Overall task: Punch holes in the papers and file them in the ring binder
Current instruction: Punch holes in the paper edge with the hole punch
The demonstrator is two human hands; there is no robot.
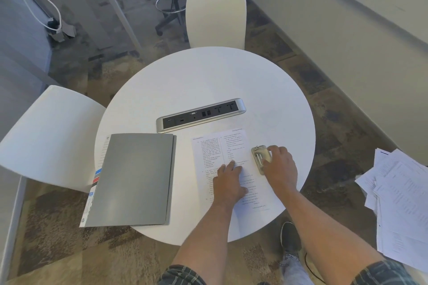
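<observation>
Head view: I stand over a round white surface point(208, 71). A printed white paper sheet point(214, 148) lies flat on its right half, near the edge closest to me. My left hand point(228, 183) rests palm down on the sheet, fingers spread and flat, gripping nothing. My right hand point(279, 164) is wrapped over the right side of a small silver metal hole punch point(260, 157), which sits at the sheet's right edge; whether the paper is seated inside its slot cannot be told. A closed grey ring binder point(132, 178) with coloured index tabs along its left edge lies on the left of the surface, well apart from the sheet, its near corner overhanging the rim. A silver power and data socket strip point(200, 114) is set into the surface just beyond both items. A loose stack of printed white papers point(400, 203) lies to my right, off the surface. Two white chairs point(215, 16) stand at the far and left sides.
</observation>
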